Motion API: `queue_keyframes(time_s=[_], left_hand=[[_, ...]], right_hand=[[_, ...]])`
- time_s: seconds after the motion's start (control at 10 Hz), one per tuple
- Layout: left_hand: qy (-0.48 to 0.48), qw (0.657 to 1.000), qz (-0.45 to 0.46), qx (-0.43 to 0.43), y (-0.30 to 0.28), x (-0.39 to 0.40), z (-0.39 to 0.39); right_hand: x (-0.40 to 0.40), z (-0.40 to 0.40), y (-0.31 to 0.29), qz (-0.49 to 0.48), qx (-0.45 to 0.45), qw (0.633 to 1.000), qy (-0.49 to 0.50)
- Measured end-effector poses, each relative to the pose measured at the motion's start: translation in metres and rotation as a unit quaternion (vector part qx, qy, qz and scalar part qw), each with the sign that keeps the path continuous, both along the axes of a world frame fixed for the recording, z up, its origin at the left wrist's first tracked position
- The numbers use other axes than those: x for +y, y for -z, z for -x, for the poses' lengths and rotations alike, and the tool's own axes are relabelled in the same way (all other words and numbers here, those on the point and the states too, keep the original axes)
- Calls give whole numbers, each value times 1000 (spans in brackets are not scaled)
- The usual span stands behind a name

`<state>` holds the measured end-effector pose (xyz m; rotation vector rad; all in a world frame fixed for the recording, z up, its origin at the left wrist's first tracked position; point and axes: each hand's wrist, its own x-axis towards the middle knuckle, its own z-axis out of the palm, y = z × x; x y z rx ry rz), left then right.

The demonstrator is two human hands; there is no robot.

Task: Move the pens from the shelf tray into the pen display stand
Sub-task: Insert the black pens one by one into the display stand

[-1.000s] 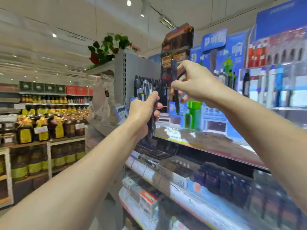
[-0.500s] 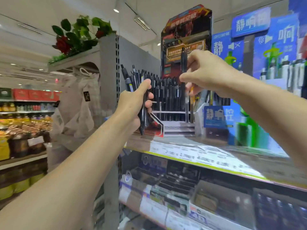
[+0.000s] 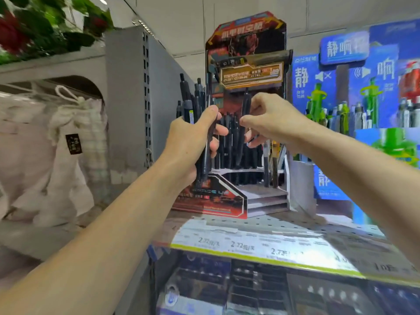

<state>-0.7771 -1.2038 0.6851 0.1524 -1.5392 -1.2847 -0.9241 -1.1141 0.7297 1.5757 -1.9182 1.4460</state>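
The left hand (image 3: pixel 193 142) is closed around a bundle of black pens (image 3: pixel 195 103), held upright as reserve stock just left of the pen display stand (image 3: pixel 245 123). The right hand (image 3: pixel 270 121) pinches a single pen (image 3: pixel 245 110) vertically, tip down, directly above the stand's filled rows; this orientation likely suits a straight drop into a slot. The stand sits on the shelf (image 3: pixel 250 226) beyond both hands. Compared with half a second ago, the hands are closer together and the single pen sits lower, among the standing pens.
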Motion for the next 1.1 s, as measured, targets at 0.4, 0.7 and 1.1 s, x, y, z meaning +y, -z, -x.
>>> queue_keyframes(time_s=[0.4,0.7,1.1], left_hand=[[-19,1000,17,5,-8,-13,4],[2,1000,20,19,-10,-18,4],[10,1000,24,11,-9,-21,6]], right_hand=[[-25,-1,-1,-23,3,999,-25],[-33,1,-4,-29,18,999,-30],[-46,0,-8,-54,13,998,-20]])
